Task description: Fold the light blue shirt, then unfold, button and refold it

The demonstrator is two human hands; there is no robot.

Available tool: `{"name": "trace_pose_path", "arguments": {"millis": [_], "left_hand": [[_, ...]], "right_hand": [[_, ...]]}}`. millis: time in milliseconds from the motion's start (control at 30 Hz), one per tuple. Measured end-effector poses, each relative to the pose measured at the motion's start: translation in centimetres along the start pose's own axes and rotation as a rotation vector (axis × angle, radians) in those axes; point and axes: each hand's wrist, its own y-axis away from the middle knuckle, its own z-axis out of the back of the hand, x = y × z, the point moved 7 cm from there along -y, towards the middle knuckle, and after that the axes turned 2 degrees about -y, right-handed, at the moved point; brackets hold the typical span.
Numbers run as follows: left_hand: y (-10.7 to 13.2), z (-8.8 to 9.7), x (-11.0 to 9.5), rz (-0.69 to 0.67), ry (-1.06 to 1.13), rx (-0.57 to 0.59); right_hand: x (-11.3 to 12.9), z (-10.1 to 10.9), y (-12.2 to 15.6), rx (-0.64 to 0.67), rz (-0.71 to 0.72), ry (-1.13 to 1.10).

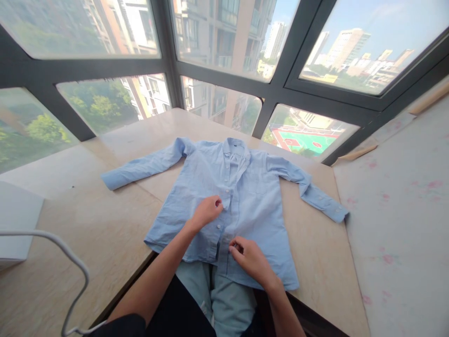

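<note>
A light blue long-sleeved button-up shirt (259,206) lies front up, with its collar away from me and both sleeves stretched out to the sides. Its front is partly parted along the button strip, and white buttons show there. My left hand (207,210) is closed at the middle of this strip, its fingertips pinching the edge of the cloth. Lower down, over the right front panel near the hem, my right hand (250,260) has its fingers curled in and thumb near the fingertips. Whether cloth is between them is hidden.
The shirt rests on a beige stone-like ledge (315,252) below dark-framed windows (224,77). At the left are a white box (17,220) and a white cable (75,260). A flowered wall (396,210) bounds the right side. My legs (231,299) are under the hem.
</note>
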Motion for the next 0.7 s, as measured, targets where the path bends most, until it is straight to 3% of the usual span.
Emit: {"name": "trace_pose_path", "arguments": {"millis": [167, 300, 467, 700], "left_hand": [[6.1, -0.4, 1.1, -0.016, 0.139, -0.248], [9.8, -2.2, 0.4, -0.126, -0.119, -0.23], [11.1, -2.6, 0.3, -0.165, -0.339, -0.22], [10.5, -1.5, 0.1, -0.137, -0.395, -0.227]], "right_hand": [[-1.9, 3.5, -0.1, -0.181, -0.015, -0.108], [-1.4, 5.1, -2.2, -0.301, 0.095, -0.085], [-0.1, 5.3, -6.8, -0.35, 0.198, 0.082], [-2.0, 4.7, -11.6, -0.249, -0.187, 0.381]]}}
